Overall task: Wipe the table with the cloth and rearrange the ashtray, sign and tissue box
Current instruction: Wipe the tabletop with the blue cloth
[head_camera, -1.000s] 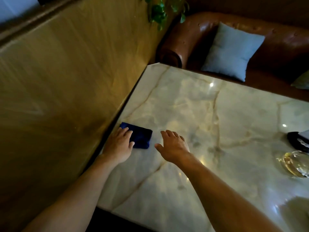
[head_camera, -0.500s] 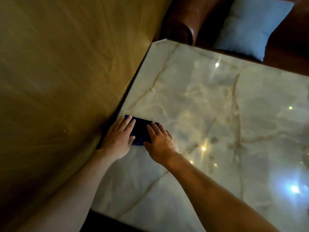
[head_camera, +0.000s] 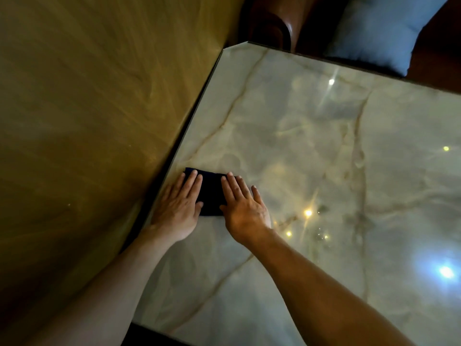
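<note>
Both palms flat, fingers spread: left hand [head_camera: 178,206] and right hand [head_camera: 243,207] press the folded dark blue cloth [head_camera: 210,193] onto the marble table [head_camera: 311,151], beside the wall-side edge.

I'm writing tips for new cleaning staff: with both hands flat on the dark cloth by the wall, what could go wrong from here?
1. The cloth sits right at the table edge beside the wall; a stroke that way could push it into the gap.
2. Left hand and right hand only press down flat, so the cloth may bunch or slip on the glossy marble.
</note>
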